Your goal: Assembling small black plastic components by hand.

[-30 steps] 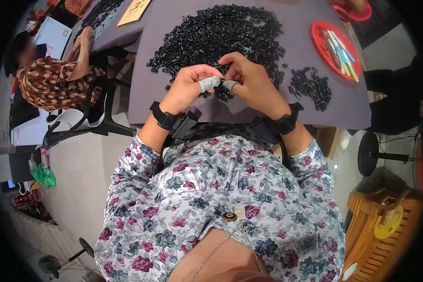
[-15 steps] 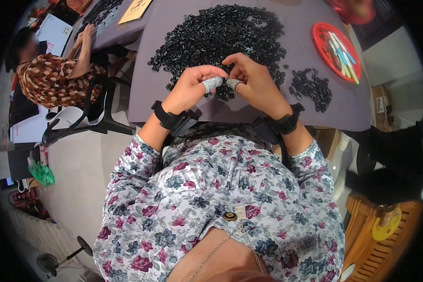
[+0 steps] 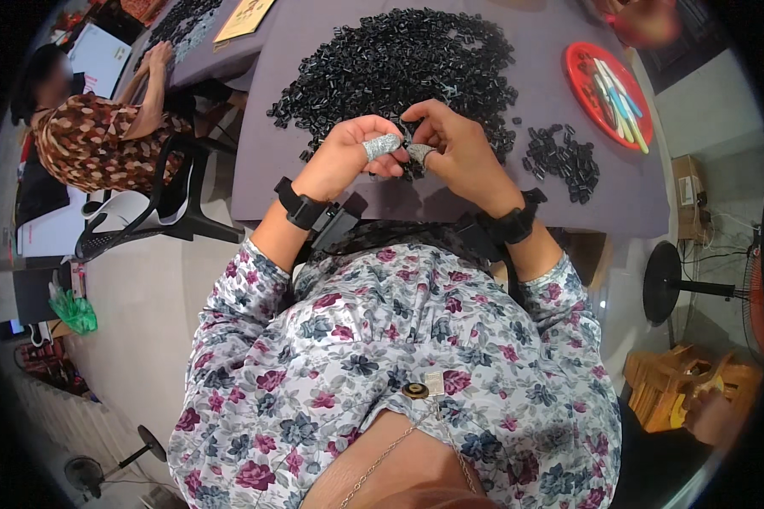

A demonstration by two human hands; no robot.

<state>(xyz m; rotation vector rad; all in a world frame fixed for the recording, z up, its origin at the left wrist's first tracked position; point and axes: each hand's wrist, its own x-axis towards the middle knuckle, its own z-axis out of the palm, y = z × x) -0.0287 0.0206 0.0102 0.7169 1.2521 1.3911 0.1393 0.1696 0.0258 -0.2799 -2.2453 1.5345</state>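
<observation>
My left hand (image 3: 356, 154) and my right hand (image 3: 454, 151) meet over the near edge of a wide heap of small black pieces (image 3: 399, 72). Silvery wrapping covers both thumbs. Between the fingertips is a small black piece (image 3: 405, 134), mostly hidden by the fingers. My right thumb and forefinger pinch at it, while the curled fingers of my left hand close on it from the other side. A smaller pile of the same short, shiny black pieces (image 3: 562, 161) lies to the right of my right hand.
A red plate (image 3: 575, 58) at the right holds knife-like tools with coloured handles (image 3: 620, 100). The grey-covered table (image 3: 267, 182) ends close to my body. Another person (image 3: 110, 140) sits at the left by a second table. A standing fan (image 3: 751, 293) is at the right.
My left hand has turned slightly, showing more of its fingers beneath the thumb. Someone in dark clothing at the right has moved toward the lower right, uncovering the fan.
</observation>
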